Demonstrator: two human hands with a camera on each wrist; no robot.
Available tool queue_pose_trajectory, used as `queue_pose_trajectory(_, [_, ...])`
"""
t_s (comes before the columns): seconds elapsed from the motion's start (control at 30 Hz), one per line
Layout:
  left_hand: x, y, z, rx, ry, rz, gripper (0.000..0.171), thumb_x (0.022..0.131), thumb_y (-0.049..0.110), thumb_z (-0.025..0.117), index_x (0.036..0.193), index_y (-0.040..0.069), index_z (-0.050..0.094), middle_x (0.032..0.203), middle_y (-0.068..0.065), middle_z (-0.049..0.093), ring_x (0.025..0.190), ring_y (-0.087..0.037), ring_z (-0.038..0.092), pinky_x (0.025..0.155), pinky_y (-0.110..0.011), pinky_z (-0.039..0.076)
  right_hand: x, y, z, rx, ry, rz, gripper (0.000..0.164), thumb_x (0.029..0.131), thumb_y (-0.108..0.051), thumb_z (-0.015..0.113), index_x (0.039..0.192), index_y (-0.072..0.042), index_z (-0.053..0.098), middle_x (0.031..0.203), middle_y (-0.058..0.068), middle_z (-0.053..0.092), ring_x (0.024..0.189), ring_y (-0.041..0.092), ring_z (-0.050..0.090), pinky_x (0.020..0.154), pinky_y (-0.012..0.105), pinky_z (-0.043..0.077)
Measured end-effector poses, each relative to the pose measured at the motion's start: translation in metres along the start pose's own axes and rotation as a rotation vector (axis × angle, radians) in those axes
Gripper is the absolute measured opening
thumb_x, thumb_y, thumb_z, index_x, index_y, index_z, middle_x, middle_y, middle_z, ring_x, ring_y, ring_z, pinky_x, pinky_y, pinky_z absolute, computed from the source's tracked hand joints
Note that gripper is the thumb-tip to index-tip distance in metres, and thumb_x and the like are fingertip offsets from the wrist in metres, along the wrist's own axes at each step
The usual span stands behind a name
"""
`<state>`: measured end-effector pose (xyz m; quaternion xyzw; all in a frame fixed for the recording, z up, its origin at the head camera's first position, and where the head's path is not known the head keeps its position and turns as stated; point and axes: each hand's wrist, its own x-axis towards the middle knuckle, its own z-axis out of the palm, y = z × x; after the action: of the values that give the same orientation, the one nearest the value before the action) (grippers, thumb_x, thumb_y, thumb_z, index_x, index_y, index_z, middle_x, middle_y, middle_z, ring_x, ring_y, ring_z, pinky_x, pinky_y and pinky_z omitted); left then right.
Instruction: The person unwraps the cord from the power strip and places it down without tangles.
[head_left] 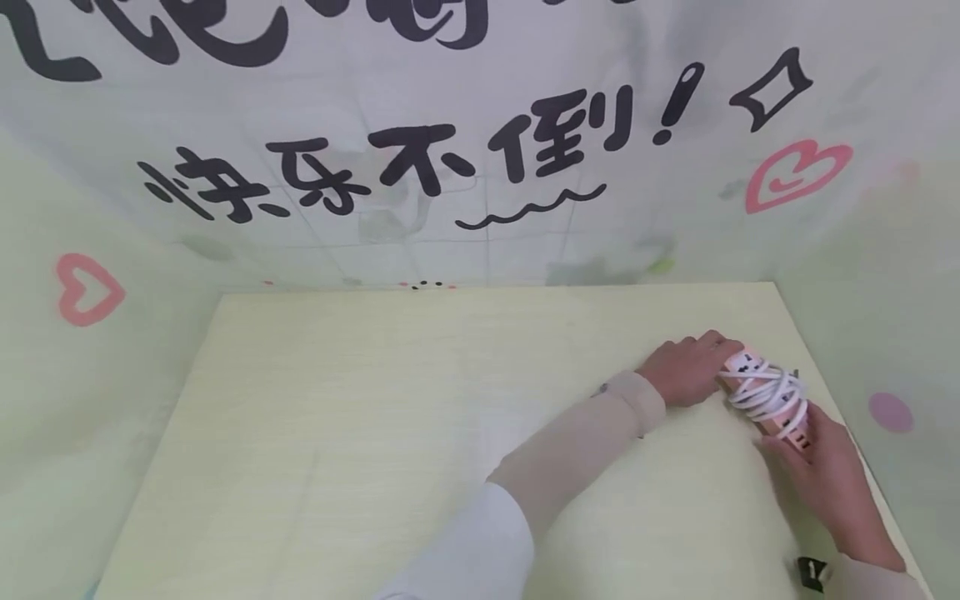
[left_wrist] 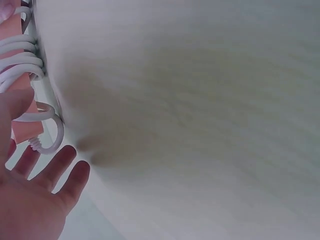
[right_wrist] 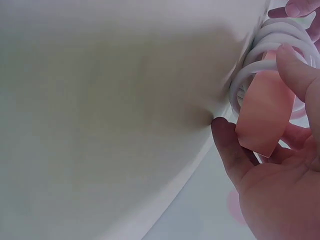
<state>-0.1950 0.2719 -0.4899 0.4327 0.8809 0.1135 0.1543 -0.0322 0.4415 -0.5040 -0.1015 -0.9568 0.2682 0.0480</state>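
Count first: one power strip (head_left: 786, 418), one cord (head_left: 763, 392), two hands, one table (head_left: 420, 400). The strip is pinkish-orange with a white socket face at one end and dark slots showing at the other. The white cord is wound round its middle in a bunch of loose, crossing loops, and the left wrist view shows a ribbed bit where it comes out of the end.

It's over by the table's right edge, up toward the far right corner, lying at a slant. Can't tell if it's resting on the wood or held just above.

Left hand (head_left: 688, 371) has the far end between thumb and fingers, other fingers spread. Right hand (head_left: 828, 475) is curled round the near end, one fingertip touching the tabletop.

Cord loops hide most of the sockets, and the hands cover both ends. Around the table there's pale printed cloth (head_left: 300, 250) with black lettering, two pink hearts (head_left: 114, 292) and a purple dot (head_left: 891, 412). Something small and black (head_left: 812, 573) sits by the right cuff.
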Motion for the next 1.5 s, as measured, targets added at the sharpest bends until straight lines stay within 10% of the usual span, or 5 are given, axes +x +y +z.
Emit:
queue_pose_trajectory(0.47, [-0.041, -0.080, -0.013, 0.071, 0.064, -0.085, 0.060, 0.101, 0.054, 0.055, 0.154, 0.036, 0.033, 0.143, 0.007, 0.047, 0.113, -0.012, 0.056, 0.089, -0.027, 0.055, 0.041, -0.060, 0.036, 0.078, -0.116, -0.155, 0.070, 0.095, -0.022, 0.074, 0.145, 0.013, 0.041, 0.109, 0.025, 0.063, 0.085, 0.017, 0.049, 0.065, 0.020, 0.036])
queue_pose_trajectory(0.73, [-0.084, -0.136, -0.016, 0.014, 0.115, -0.183, 0.076, 0.099, 0.060, 0.054, 0.161, 0.027, 0.026, 0.147, 0.002, 0.044, 0.123, -0.014, 0.051, 0.103, -0.028, 0.051, 0.064, -0.102, 0.062, 0.180, -0.248, -0.225, 0.074, 0.097, -0.019, 0.071, 0.154, 0.008, 0.032, 0.140, 0.034, 0.052, 0.123, 0.045, 0.051, 0.098, 0.065, 0.043])
queue_pose_trajectory(1.0, [-0.130, -0.184, -0.010, -0.138, 0.203, -0.203, 0.075, 0.094, 0.059, 0.063, 0.155, 0.023, 0.039, 0.134, 0.002, 0.045, 0.110, -0.011, 0.049, 0.093, -0.023, 0.050, 0.085, -0.138, 0.082, 0.245, -0.362, -0.295, 0.074, 0.095, -0.013, 0.073, 0.154, 0.007, 0.033, 0.146, 0.031, 0.048, 0.130, 0.045, 0.048, 0.108, 0.065, 0.040])
queue_pose_trajectory(1.5, [-0.207, -0.213, -0.018, -0.357, 0.266, -0.240, 0.052, 0.094, 0.044, 0.070, 0.137, 0.022, 0.052, 0.133, 0.009, 0.058, 0.120, -0.009, 0.059, 0.105, -0.030, 0.051, 0.088, -0.181, 0.106, 0.262, -0.472, -0.338, 0.075, 0.092, -0.012, 0.075, 0.155, 0.000, 0.036, 0.148, 0.026, 0.047, 0.132, 0.040, 0.047, 0.112, 0.060, 0.038])
